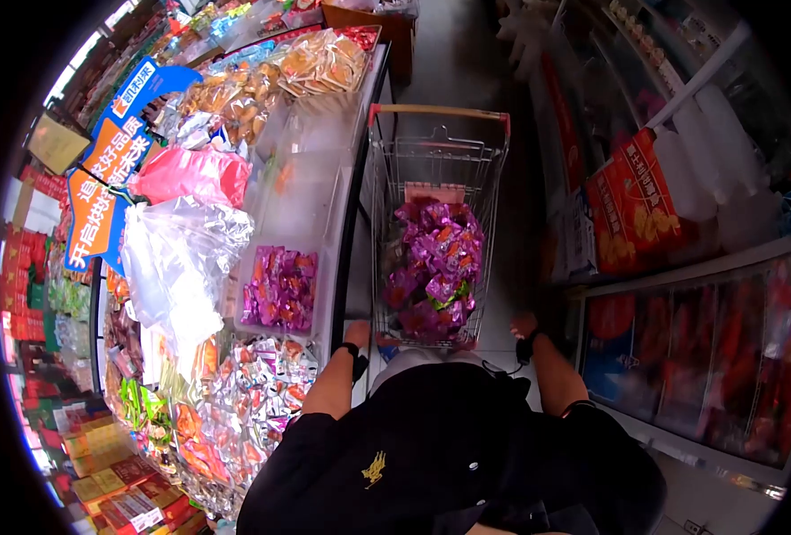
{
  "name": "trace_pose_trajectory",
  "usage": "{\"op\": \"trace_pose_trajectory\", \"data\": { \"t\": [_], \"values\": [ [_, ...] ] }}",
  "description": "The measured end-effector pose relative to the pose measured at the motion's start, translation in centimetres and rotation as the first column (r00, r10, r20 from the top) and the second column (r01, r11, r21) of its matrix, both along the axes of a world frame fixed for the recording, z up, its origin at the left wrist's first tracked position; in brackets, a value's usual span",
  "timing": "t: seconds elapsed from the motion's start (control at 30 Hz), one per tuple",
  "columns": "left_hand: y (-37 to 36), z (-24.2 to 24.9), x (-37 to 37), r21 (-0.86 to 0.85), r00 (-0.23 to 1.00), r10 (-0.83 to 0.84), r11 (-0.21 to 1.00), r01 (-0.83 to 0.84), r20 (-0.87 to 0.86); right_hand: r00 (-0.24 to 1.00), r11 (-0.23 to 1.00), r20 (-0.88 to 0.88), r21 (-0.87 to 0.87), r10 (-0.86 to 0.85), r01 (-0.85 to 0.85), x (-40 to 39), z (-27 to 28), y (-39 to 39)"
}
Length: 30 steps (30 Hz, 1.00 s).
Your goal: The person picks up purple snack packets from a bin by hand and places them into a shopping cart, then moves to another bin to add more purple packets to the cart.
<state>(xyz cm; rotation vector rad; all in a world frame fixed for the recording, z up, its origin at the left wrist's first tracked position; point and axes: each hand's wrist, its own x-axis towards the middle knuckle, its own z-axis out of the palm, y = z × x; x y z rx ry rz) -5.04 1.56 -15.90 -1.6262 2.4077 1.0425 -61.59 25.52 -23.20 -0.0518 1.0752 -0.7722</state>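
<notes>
The wire cart [440, 111] stands ahead of the left grip [358, 333] and the right grip [524, 325], in the space between them; its long axis runs straight away from the body, with the near end about level with both hands and the orange bar at the far end; the left grip is the nearer one, just beside the near left corner, although I cannot tell if it touches the wire, while the right grip appears to be apart from the near right corner, with some floor showing between. Whether the fingers of either grip are spread or pressed together, I cannot tell, because both hands are small and dim here; I see no thing held in them. The purple packets [438, 254] lie heaped in the cart, forward of both grips and between them; similar packets [279, 287] fill a part of the clear bin [327, 281], which is to the left of the left grip and a little forward, on the tabletop [345, 285]; farther left of this grip hangs a clear plastic bag [186, 259]. To the right of the right grip is a glass-topped freezer [694, 366], whose contents are blurred; the heap hides much of the cart's floor, and its wheels are difficult to make out.
</notes>
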Motion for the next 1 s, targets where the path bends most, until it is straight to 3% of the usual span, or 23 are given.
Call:
{"op": "trace_pose_trajectory", "data": {
  "t": [0.03, 0.07, 0.1, 0.13, 0.2, 0.3, 0.37, 0.4, 0.5, 0.6, 0.7, 0.8, 0.83, 0.9, 0.97, 1.0],
  "values": [
    [-0.7, 0.4, -0.9, 0.003, 0.992, 0.101, 0.995, -0.101, -0.069, 0.947, 0.973, -0.287, -0.133, 0.142, -0.187, -0.2, -1.0, -1.2],
    [-1.1, 0.8, -1.7, 0.013, 0.970, 0.201, 0.979, -0.201, -0.136, 0.804, 0.919, -0.549, -0.147, 0.231, -0.365, -0.2, -2.0, -2.0],
    [-1.4, 1.4, -2.6, 0.029, 0.933, 0.300, 0.953, -0.301, -0.199, 0.536, 0.841, -0.802, -0.082, 0.263, -0.535, 0.5, -1.1, -3.5],
    [-1.9, 2.0, -3.5, 0.040, 0.914, 0.351, 0.936, -0.351, -0.205, 0.281, 0.782, -0.931, 0.007, 0.232, -0.623, 1.3, -0.5, -5.1],
    [-3.0, 2.8, -5.7, 0.060, 0.868, 0.448, 0.893, -0.446, -0.216, -0.152, 0.752, -0.983, 0.174, 0.099, -0.636, 3.2, 0.5, -8.6],
    [-4.0, 0.3, -8.7, 0.056, 0.749, 0.502, 0.844, -0.533, -0.433, 0.271, 0.920, -0.962, -0.138, -0.037, -0.366, 6.0, 2.5, -13.4],
    [-4.7, 1.9, -10.2, 0.199, 0.765, 0.551, 0.834, -0.514, -0.335, 0.367, 0.959, -0.920, -0.214, -0.135, -0.185, 8.3, 4.4, -16.0],
    [-4.9, 3.7, -10.8, 0.270, 0.775, 0.567, 0.821, -0.504, -0.279, 0.367, 0.973, -0.918, -0.204, -0.153, -0.104, 9.7, 6.0, -17.3],
    [-5.6, 6.6, -12.7, 0.025, 0.811, 0.528, 0.842, -0.540, -0.252, 0.323, 0.988, -0.935, -0.128, -0.150, 0.089, 12.7, 13.7, -20.0],
    [-6.2, 5.0, -12.8, -0.144, 0.812, 0.535, 0.807, -0.573, -0.234, 0.309, 0.983, -0.940, -0.100, -0.145, 0.155, 12.5, 12.4, -20.5],
    [-6.4, -1.7, -11.3, 0.122, 0.673, 0.623, 0.763, -0.634, -0.400, 0.163, 0.971, -0.965, -0.182, -0.207, 0.155, 12.6, 10.8, -20.4],
    [-6.5, 2.1, -12.3, 0.054, 0.743, 0.579, 0.799, -0.598, -0.337, 0.004, 0.990, -0.994, -0.112, -0.113, 0.090, 12.5, 10.2, -20.3],
    [-6.9, 2.0, -12.5, 0.015, 0.757, 0.589, 0.792, -0.611, -0.284, -0.024, 0.981, -0.986, -0.169, -0.167, 0.098, 12.7, 10.2, -20.3],
    [-6.3, 1.9, -12.4, -0.060, 0.780, 0.602, 0.784, -0.618, -0.170, 0.059, 0.978, -0.987, -0.135, -0.146, 0.160, 12.7, 10.4, -20.6],
    [-6.0, 1.8, -12.5, -0.084, 0.764, 0.608, 0.768, -0.635, -0.216, 0.080, 0.976, -0.996, -0.031, -0.049, 0.216, 12.7, 10.5, -20.7],
    [-5.7, 2.0, -12.7, -0.068, 0.760, 0.604, 0.770, -0.634, -0.241, 0.127, 0.977, -0.984, -0.101, -0.126, 0.186, 12.6, 10.6, -20.5]
  ]
}}
